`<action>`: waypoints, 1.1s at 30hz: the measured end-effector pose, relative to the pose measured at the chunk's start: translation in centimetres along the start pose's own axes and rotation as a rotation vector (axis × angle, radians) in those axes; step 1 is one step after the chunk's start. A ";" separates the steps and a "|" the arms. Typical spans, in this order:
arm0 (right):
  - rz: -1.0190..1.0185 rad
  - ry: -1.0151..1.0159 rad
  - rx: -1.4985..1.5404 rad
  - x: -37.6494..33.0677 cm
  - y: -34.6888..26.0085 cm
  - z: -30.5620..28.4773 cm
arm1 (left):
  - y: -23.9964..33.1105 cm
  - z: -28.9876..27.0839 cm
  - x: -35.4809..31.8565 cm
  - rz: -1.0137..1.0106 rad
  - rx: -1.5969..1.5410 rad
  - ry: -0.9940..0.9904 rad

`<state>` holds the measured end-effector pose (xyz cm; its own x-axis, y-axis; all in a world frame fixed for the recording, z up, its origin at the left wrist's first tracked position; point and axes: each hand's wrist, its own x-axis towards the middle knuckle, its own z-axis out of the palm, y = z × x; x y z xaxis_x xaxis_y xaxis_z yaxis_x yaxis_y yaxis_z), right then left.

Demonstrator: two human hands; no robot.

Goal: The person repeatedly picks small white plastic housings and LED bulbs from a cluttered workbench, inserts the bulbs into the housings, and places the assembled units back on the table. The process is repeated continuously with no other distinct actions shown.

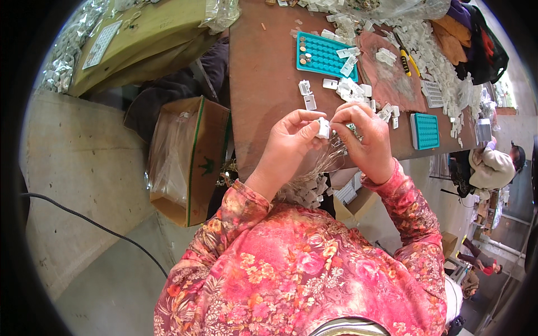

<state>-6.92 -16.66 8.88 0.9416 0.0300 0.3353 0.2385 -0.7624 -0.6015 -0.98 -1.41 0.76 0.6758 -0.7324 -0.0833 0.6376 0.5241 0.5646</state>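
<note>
Over the table's near edge, my left hand (288,143) grips a small white plastic case (323,128) between thumb and fingers. My right hand (367,140) is closed in a pinch just right of the case; what sits between its fingertips is too small to make out. A bundle of thin wires (329,162) hangs below my hands, down to a heap of small pale pieces (308,191) at my lap. Beyond my fingers, more white cases (350,88) lie loose, some with lids open. A teal tray (319,55) holds several round, coin-like discs and a few white cases.
A pink cloth (381,84) carries yellow-and-black pliers (404,60). A second teal tray (425,132) lies at the right of the brown table (258,67), near piles of white parts (443,106). An open cardboard box (193,162) stands left. Other people (493,168) are off right.
</note>
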 end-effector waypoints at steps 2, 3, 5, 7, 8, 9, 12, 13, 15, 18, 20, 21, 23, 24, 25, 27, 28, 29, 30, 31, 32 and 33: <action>-0.035 0.013 -0.024 0.1 -0.1 0.2 | 0.0 -0.1 0.0 -0.022 0.015 0.011; -0.047 0.013 -0.034 0.1 -0.1 0.5 | 0.0 -0.2 0.0 -0.028 0.020 0.019; -0.033 0.038 -0.023 -0.1 -0.3 1.0 | -0.1 -0.3 -0.1 -0.036 0.008 0.020; -0.019 0.056 -0.011 -0.2 -0.2 1.3 | -0.1 -0.6 -0.1 -0.034 0.007 0.002; -0.013 0.066 -0.007 -0.3 -0.1 1.4 | -0.1 -0.7 0.0 -0.031 0.012 -0.021; -0.008 0.077 -0.004 -0.3 -0.1 1.5 | -0.1 -0.8 0.1 -0.036 0.035 -0.031; 0.003 0.116 0.023 -0.5 0.0 1.7 | -0.2 -1.0 0.1 -0.025 0.005 -0.057; 0.030 0.116 0.057 -0.6 -0.1 1.7 | -0.1 -1.0 0.0 -0.030 0.015 -0.041; 0.076 0.113 0.120 -0.7 -0.1 1.6 | 0.0 -0.9 0.0 -0.029 0.040 -0.042; 0.022 0.127 0.088 -0.6 -0.1 1.5 | 0.1 -0.7 0.0 -0.047 0.048 -0.021; -0.014 0.135 0.057 -0.4 -0.1 1.6 | -0.1 -0.4 0.0 -0.011 -0.013 0.003; -0.034 0.151 0.039 -0.3 -0.2 1.9 | -0.2 -0.4 0.0 0.020 -0.036 0.007; -0.056 0.156 -0.014 -0.1 -0.3 2.2 | -0.2 -0.4 0.0 0.016 -0.046 0.025; -0.054 0.166 -0.018 -0.1 -0.4 2.4 | -0.2 -0.5 0.1 0.025 -0.052 0.018; -0.047 0.162 -0.021 -0.1 -0.3 2.3 | -0.2 -0.6 0.1 0.018 -0.084 0.008; -0.031 0.171 0.002 -0.2 -0.2 2.1 | -0.2 -0.7 0.2 0.017 -0.061 -0.031; -0.011 0.159 0.028 -0.3 -0.1 1.9 | -0.2 -0.6 0.1 0.016 -0.045 -0.047; 0.006 0.157 0.059 -0.5 0.1 1.6 | -0.1 -0.4 0.1 0.016 -0.019 -0.030; 0.019 0.153 0.087 -0.6 0.2 1.2 | 0.1 -0.2 0.0 0.025 -0.004 -0.027; 0.149 0.171 0.158 -0.9 0.3 0.8 | 0.3 0.1 -0.3 0.030 0.017 -0.016; 0.192 0.225 0.213 -1.2 0.4 0.3 | 0.6 0.6 -0.6 0.020 0.041 0.010; 0.243 0.270 0.269 -1.4 0.7 -0.5 | 1.1 0.9 -1.1 0.053 0.183 -0.084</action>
<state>-8.22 -17.56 8.38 0.8908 -0.3260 0.3164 0.1046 -0.5306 -0.8412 -1.36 -0.46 2.22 0.6684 -0.7437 0.0152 0.5190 0.4809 0.7067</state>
